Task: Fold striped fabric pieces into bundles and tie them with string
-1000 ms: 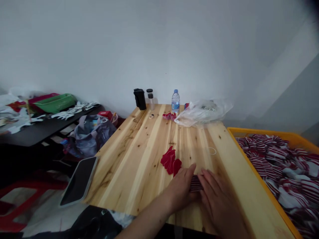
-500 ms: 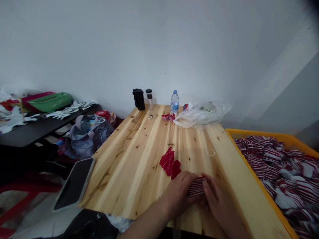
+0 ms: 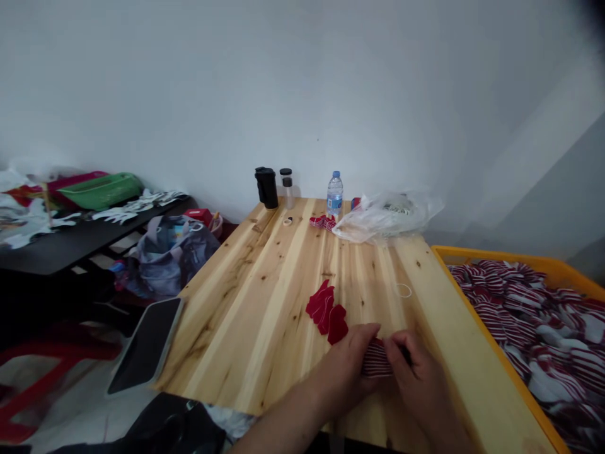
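Both hands are on a bundle of red-and-white striped knit gloves (image 3: 377, 359) near the front edge of the wooden table. My left hand (image 3: 347, 362) wraps round its left side, thumb on top. My right hand (image 3: 416, 372) pinches the right end between thumb and bent fingers. Out beyond my left hand stick the red, finger-like ends (image 3: 326, 309) of the bundle, lying on the wood. A thin white loop (image 3: 403, 290), like a rubber band, lies beyond my right hand. The undersides of both hands are hidden.
At right stands a yellow crate (image 3: 491, 350) full of striped gloves. A plastic bag (image 3: 378, 221), water bottle (image 3: 334, 194), black cup (image 3: 267, 188) and small striped piece (image 3: 322, 222) sit at the table's far end. A phone-like tablet (image 3: 145, 345) lies at the left edge.
My right hand's fingers have curled from lying along the bundle into a pinch at its right end. The view has shifted slightly.
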Demonstrator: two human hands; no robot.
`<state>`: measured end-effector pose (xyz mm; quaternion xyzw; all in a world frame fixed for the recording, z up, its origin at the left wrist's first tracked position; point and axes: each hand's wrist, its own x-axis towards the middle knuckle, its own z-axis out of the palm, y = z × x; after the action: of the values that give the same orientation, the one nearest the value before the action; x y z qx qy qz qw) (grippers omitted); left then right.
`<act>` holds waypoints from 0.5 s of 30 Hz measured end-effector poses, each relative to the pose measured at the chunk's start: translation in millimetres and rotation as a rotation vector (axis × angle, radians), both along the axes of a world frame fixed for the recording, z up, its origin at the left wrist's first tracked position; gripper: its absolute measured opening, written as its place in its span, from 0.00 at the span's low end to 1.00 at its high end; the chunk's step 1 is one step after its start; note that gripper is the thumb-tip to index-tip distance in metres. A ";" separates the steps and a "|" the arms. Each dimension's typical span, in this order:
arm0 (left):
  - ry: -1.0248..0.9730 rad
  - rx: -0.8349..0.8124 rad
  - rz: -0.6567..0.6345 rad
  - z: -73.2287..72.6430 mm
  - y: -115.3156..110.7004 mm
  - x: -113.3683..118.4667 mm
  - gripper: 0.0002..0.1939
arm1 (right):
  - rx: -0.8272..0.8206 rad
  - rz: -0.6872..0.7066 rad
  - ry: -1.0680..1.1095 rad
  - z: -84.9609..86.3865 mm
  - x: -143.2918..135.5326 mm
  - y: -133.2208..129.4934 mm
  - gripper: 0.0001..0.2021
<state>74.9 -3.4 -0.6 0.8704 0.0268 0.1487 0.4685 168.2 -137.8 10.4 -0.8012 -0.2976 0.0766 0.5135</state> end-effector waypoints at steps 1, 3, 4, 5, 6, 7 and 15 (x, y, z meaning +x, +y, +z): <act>-0.011 0.015 -0.026 2.5 -0.7 0.2 0.34 | -0.007 -0.008 0.012 1.1 1.6 -0.1 0.16; -0.024 0.040 -0.068 8.2 -1.8 0.8 0.27 | -0.013 -0.016 0.035 2.5 4.2 -0.3 0.16; -0.024 0.051 -0.076 10.7 -2.0 1.1 0.25 | -0.009 -0.013 0.037 2.7 4.9 -0.6 0.16; -0.019 0.061 -0.074 12.7 -2.1 1.4 0.24 | 0.000 -0.008 0.032 2.7 5.0 -0.9 0.16; -0.012 0.075 -0.066 14.1 -2.0 1.7 0.24 | 0.010 -0.003 0.025 2.5 4.6 -1.2 0.16; -0.002 0.092 -0.056 15.1 -1.7 1.9 0.24 | 0.019 0.002 0.016 2.3 3.6 -1.5 0.16; 0.174 0.213 0.043 18.1 -2.0 -3.6 0.14 | 0.079 -0.038 -0.103 4.7 -11.7 -2.8 0.13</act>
<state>71.3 -5.4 17.5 0.9240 0.0701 0.0845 0.3662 156.4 -140.7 15.1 -0.7887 -0.3109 0.0137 0.5302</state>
